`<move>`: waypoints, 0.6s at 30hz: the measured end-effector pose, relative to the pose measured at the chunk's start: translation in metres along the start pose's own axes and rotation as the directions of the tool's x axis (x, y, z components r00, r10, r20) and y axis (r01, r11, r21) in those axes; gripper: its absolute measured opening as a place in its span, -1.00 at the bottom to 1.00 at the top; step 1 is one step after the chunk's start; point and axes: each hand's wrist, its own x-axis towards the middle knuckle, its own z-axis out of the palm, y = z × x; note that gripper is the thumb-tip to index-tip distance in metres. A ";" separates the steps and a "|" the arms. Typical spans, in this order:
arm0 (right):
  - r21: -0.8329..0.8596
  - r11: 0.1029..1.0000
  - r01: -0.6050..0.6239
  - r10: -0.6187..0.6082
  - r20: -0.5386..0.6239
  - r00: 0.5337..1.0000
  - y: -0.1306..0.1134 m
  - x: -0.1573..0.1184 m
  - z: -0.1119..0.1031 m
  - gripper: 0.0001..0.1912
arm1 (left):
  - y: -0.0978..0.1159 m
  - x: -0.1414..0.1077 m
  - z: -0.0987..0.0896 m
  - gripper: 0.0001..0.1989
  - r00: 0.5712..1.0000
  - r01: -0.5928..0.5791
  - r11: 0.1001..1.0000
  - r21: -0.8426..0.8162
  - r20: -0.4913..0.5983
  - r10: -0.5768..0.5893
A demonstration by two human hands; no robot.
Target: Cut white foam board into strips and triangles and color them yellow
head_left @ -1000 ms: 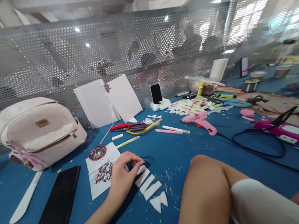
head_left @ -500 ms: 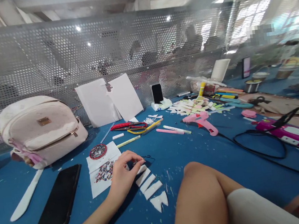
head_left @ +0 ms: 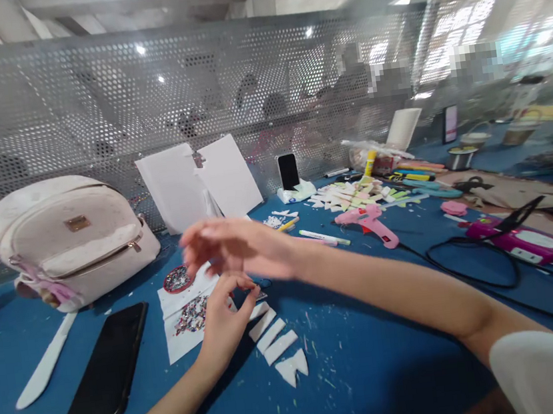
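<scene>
My left hand hovers low over the table with thumb and fingers pinched together. A small thing shows at its fingertips, too hidden to name. Just right of it lie white strips in a row, with a notched, tail-like white piece at the near end. Beneath and left of that hand is a folded white paper bearing scattered shiny beads or sequins. My right hand reaches across above the left one, smeared by motion, near a round red-rimmed dish of similar bits.
A black phone and a white plastic knife lie at left, before a pale backpack. At right are a pink glue gun, its black cord and a magenta device. Cut foam pieces are heaped behind; a perforated metal screen stands beyond.
My right arm has swung up and left from the near right, bringing the right hand over the table near the red-rimmed dish. My left hand has barely moved and stays pinched.
</scene>
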 end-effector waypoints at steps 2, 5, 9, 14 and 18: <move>-0.239 0.963 -0.122 0.102 -0.094 0.990 0.021 0.004 -0.026 -0.70 | 0.001 0.000 -0.001 -0.82 0.998 -0.061 0.998 -0.025 -0.007 0.060; -0.502 0.803 -0.321 0.255 -0.197 0.947 0.060 0.003 -0.054 -0.81 | 0.005 0.000 -0.002 -0.85 0.993 -0.114 0.992 -0.059 -0.019 0.113; -0.678 0.618 -0.398 0.402 -0.162 0.901 0.092 0.006 -0.058 -0.76 | 0.007 0.000 -0.003 -0.89 0.994 -0.113 0.990 -0.086 -0.022 0.111; -0.800 0.448 -0.399 0.474 -0.166 0.865 0.094 0.025 -0.049 -0.64 | 0.007 0.000 -0.003 -0.89 0.994 -0.104 0.989 -0.106 -0.034 0.101; -0.843 0.346 -0.413 0.561 -0.166 0.811 0.091 0.038 -0.051 -0.63 | 0.007 -0.001 -0.003 -0.89 0.994 -0.106 0.988 -0.117 -0.040 0.102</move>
